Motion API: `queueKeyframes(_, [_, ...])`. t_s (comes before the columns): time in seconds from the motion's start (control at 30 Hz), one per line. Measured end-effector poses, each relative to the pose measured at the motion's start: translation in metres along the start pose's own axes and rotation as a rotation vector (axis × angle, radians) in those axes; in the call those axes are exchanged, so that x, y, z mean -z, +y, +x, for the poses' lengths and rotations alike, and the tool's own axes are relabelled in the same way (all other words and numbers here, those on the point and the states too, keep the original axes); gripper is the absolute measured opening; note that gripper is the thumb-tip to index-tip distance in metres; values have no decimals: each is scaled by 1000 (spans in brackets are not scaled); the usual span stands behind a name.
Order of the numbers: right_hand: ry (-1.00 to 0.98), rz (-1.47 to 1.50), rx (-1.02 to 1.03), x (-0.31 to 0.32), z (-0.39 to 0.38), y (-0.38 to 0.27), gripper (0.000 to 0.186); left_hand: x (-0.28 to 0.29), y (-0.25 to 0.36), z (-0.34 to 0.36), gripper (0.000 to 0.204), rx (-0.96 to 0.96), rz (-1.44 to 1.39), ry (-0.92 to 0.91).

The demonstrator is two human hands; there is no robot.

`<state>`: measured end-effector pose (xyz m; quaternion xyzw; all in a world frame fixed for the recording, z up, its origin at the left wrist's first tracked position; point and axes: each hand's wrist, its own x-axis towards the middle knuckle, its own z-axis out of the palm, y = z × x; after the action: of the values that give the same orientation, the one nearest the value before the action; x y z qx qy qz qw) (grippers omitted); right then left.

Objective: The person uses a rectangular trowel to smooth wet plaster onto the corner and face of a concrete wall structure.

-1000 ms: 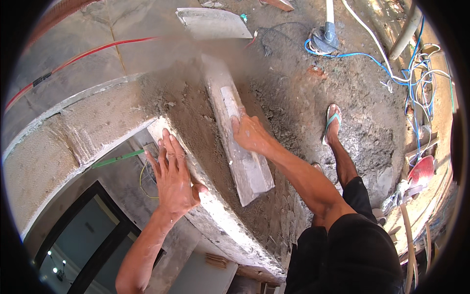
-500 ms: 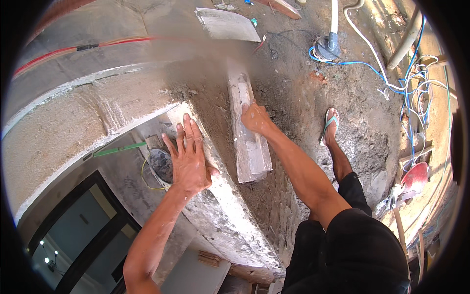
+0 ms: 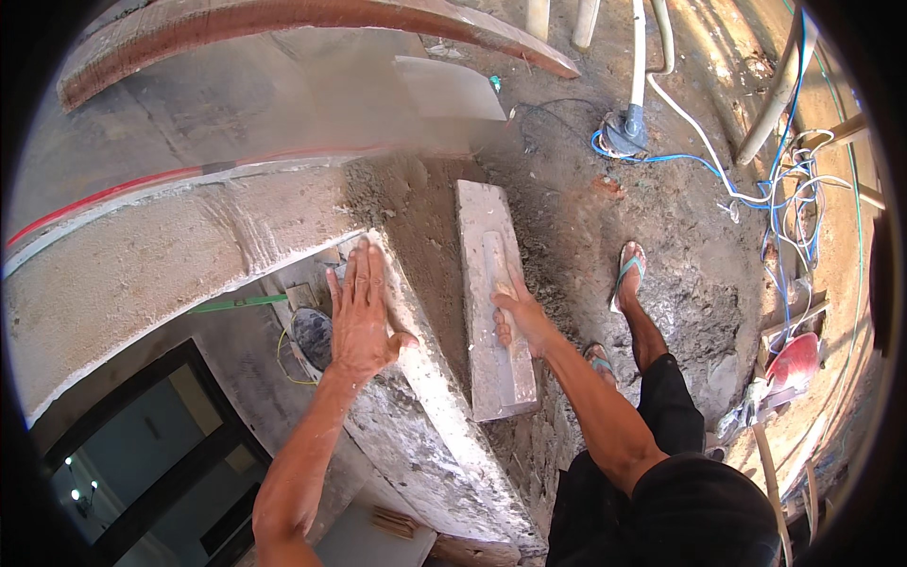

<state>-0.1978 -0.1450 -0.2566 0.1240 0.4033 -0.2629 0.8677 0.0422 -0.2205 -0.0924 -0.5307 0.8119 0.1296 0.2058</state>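
My left hand (image 3: 362,321) rests with fingers stretched along the white edge (image 3: 439,406) of a concrete ledge. My right hand (image 3: 518,317) grips the handle of a long, pale, mortar-smeared float (image 3: 484,383), which lies lengthwise on the rough brown mortar (image 3: 416,217) just right of that edge. Below the ledge, left of my left hand, a dark oval object (image 3: 313,333), perhaps a bucket, shows beside a green strip (image 3: 233,302). A blurred patch hides part of the surface beyond the float.
My feet (image 3: 629,274) in flip-flops stand on rough ground at right, near tangled cables (image 3: 803,208), white pipes (image 3: 638,47) and a red pan (image 3: 792,369). A curved wooden board (image 3: 236,21) lies at top. A dark-framed glass opening (image 3: 161,444) is below the ledge at lower left.
My right hand has drawn the float down toward me, straighter and further right than a second ago. My left hand stays on the edge. The view has shifted, showing more at the top.
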Motion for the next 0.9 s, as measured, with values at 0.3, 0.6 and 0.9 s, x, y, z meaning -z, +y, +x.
queueKeyframes(0.3, [17,-22,87,-34,101,-69,53,-9,-6,9,142,-44,-105,36])
queueKeyframes(0.6, [127,-273,70,-35,48,-24,69,-10,-11,0,139,-61,-120,69])
queueKeyframes(0.9, [-145,-97,248,-74,204,-207,30,0,11,27,143,-30,-125,18])
